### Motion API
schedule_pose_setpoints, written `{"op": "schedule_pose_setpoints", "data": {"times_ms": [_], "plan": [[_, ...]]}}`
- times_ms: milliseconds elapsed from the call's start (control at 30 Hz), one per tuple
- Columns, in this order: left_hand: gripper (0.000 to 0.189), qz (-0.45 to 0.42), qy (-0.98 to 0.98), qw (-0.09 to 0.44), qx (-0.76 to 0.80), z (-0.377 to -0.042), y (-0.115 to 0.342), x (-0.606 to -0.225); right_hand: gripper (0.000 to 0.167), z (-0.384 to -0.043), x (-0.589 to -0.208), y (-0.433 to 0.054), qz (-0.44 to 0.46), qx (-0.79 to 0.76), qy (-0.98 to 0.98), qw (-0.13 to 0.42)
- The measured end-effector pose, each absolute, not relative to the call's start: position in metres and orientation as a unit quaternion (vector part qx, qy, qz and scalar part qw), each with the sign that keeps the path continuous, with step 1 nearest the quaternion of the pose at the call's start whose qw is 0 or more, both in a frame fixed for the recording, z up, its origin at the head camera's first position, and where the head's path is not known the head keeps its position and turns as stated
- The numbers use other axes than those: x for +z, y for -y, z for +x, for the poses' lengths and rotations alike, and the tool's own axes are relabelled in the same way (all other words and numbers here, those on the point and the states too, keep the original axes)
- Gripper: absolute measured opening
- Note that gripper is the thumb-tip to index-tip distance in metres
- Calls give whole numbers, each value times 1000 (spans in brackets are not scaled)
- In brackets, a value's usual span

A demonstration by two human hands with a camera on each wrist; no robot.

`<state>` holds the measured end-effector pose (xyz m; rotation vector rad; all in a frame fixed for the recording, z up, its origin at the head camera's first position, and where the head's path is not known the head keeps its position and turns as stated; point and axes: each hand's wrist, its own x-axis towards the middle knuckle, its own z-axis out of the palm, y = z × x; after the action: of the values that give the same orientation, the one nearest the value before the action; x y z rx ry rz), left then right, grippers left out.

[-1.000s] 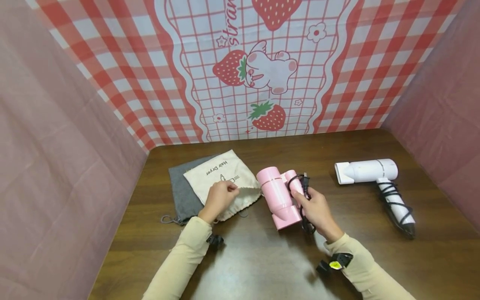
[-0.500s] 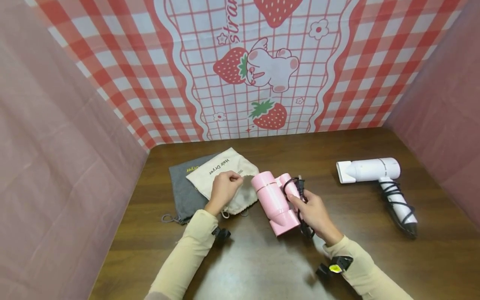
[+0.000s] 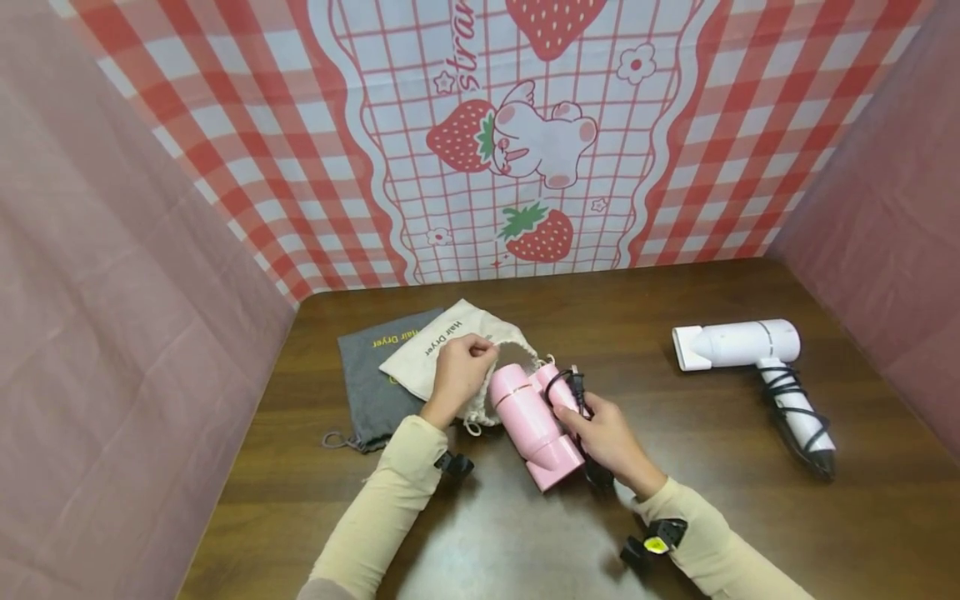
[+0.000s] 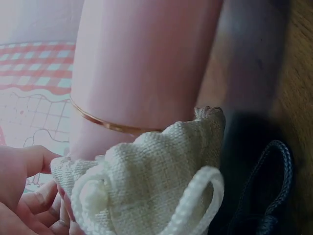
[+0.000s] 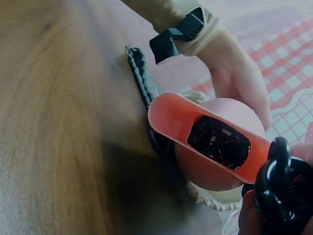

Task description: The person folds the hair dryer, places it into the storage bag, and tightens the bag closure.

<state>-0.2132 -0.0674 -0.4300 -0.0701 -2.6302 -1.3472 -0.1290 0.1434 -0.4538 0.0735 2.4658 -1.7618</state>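
My left hand [image 3: 459,375] pinches the rim of a cream drawstring bag [image 3: 418,360] printed "Hair Dryer", and its mouth gapes toward the right. A pink hair dryer [image 3: 528,421] is in my right hand [image 3: 606,435], gripped by its folded handle together with the black cord [image 5: 274,188] wound there. The dryer's rear end is at the bag's mouth, its flat nozzle [image 5: 168,115] pointing back toward me. In the left wrist view, the gathered cloth edge [image 4: 151,176] and a white cord loop [image 4: 215,188] overlap the barrel [image 4: 137,58] just below its gold ring.
A grey bag [image 3: 367,396] with yellow "Hair Dryer" lettering lies partly under the cream one. On the right of the wooden table [image 3: 480,542] rests a white hair dryer [image 3: 742,343], black cord wrapped about its handle. A checked strawberry cloth [image 3: 525,125] hangs behind.
The pink dryer has moved left and toward me, its rear end now at the bag's mouth. My left hand has raised the bag's rim and shifted it right, opening the mouth wider.
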Motion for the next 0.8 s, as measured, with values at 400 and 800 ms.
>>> {"op": "schedule_pose_setpoints", "data": {"times_ms": [400, 800], "plan": [[11, -119, 895, 74, -424, -202, 59, -421, 23, -130, -463, -133, 0, -556, -830, 45], [6, -163, 937, 86, -299, -201, 50, -420, 27, -128, -465, -133, -13, -541, -840, 44]]}}
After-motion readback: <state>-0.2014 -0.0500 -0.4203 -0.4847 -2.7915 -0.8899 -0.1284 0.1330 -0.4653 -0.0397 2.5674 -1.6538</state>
